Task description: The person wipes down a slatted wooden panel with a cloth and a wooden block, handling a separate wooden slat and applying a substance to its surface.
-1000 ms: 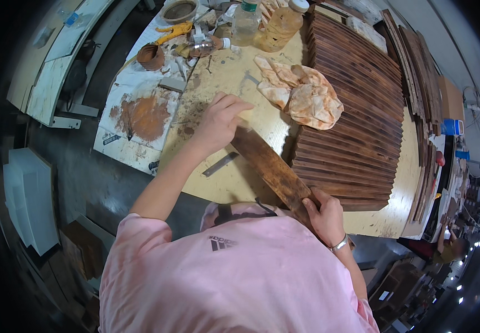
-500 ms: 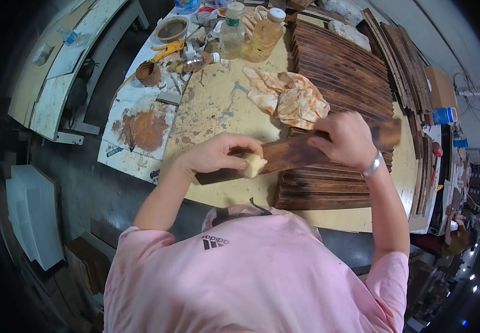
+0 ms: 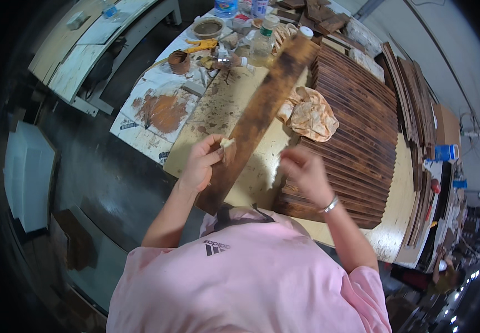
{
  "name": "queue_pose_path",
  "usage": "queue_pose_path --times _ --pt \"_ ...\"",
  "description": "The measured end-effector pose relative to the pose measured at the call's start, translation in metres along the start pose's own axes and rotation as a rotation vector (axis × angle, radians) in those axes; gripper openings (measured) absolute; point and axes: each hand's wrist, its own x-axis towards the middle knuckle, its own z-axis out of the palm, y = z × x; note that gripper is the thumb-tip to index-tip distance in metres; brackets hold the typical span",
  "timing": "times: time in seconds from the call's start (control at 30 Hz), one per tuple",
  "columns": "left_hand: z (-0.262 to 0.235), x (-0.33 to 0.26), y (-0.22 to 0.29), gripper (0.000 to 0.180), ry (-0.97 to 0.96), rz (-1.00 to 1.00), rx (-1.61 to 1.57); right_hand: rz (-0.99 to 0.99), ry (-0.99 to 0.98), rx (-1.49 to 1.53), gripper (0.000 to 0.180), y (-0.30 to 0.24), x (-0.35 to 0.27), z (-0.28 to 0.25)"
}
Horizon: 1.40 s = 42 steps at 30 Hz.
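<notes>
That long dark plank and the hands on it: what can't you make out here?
- Head view: right hand is motion-blurred; whether it touches the plank is unclear.
- Left hand presses a small pale pad to the plank; its material is too small to tell.
- The plank's near end is hidden behind the person's pink shirt.
- Bottles at the table's far end: contents unreadable.

A long plank runs diagonally across the frame's centre on the table; stacked slats lie to its right, bottles at top.

a woodworking workshop: stacked stained slats, stain-smeared workbench, bottles
</notes>
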Motion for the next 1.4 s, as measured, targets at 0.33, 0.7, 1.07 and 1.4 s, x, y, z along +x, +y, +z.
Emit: queue_pose_path --times 0.33,0.7,1.07,1.4 --pt "0.060 0.006 -0.062 0.021 0.333 -0.041 -0.333 0.179 -0.280 0.649 0.030 0.042 -0.070 0.044" --pt "0.098 -0.021 -0.042 0.026 0.324 0.118 0.095 0.308 -0.157 1.123 0.027 0.047 -0.111 -0.047" --pt "0.186 -0.045 -0.024 0.040 -0.046 0.237 0.912 0.264 -0.039 1.163 0.033 0.050 -0.131 -0.065" --pt "0.202 -0.035 -0.046 0.036 -0.190 0.492 1.229 0.220 0.054 1.055 0.033 0.048 -0.130 -0.070"
